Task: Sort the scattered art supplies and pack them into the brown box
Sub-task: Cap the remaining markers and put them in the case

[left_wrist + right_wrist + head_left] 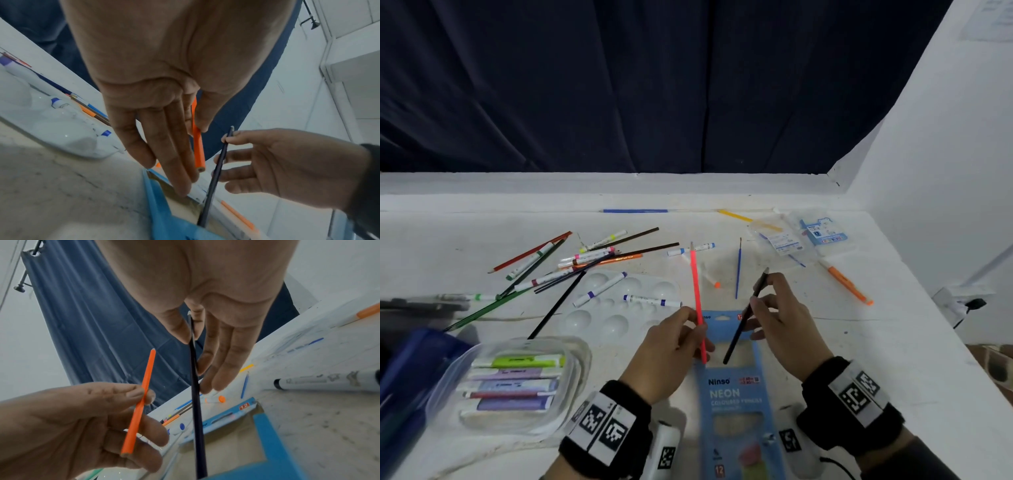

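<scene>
1. Near edge of the stained white counter [859,342]: a blue pencil pack [736,394] reads "Ninso", "NEON" and "12".
2. Above the pack, the left hand [667,349] has its fingers clamped on a neon orange pencil [698,301]; the right hand [780,325] pinches a black pencil [743,322].
3. Near-left corner: a clear tub [571,346] of markers.
4. Mid-counter: a white palette [619,308] and loose pencils and markers [585,260].
5. Behind the far edge: a dark blue curtain [654,85]; a white wall [945,137] on the right.

A neon orange pencil [698,305] and a black pencil [743,320] stand tilted over the blue pencil pack [736,390].
</scene>
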A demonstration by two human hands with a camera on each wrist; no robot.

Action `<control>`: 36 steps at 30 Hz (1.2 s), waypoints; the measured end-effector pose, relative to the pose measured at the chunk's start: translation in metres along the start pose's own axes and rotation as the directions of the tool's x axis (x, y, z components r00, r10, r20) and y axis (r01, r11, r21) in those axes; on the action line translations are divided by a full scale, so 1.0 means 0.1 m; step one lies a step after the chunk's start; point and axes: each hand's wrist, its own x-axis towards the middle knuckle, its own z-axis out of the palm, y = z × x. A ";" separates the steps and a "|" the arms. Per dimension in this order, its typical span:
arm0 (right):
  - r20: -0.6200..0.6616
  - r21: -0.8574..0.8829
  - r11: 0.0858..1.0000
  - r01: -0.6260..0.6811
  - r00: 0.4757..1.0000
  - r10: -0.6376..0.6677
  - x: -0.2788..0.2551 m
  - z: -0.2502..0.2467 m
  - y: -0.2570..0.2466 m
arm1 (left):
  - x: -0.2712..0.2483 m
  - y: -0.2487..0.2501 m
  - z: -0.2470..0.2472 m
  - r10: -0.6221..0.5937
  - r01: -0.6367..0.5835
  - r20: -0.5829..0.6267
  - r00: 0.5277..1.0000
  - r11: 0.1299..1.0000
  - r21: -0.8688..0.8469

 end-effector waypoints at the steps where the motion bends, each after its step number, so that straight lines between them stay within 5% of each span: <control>1: 0.029 -0.024 1.000 -0.008 1.000 0.009 0.03 0.01 0.01 | 0.00 0.01 0.02 -0.006 0.005 0.022 1.000 0.999 0.032; 14: 0.180 -0.110 0.986 -0.124 0.973 0.143 0.28 0.15 0.29 | 0.24 0.00 0.07 -0.014 -0.020 0.173 0.985 0.982 0.189; 21: 0.190 -0.180 0.984 -0.012 0.981 0.047 0.24 0.11 0.18 | 0.29 0.00 0.05 -0.024 0.009 0.122 0.992 0.992 0.126; 30: 0.225 -0.224 0.962 -0.155 0.953 0.206 0.41 0.21 0.30 | 0.53 -0.08 0.11 0.004 -0.005 0.002 1.000 0.884 0.468; 36: 0.203 -0.209 0.961 -0.178 0.954 0.221 0.44 0.31 0.33 | 0.65 -0.01 0.10 -0.022 0.028 -0.021 1.000 0.926 0.375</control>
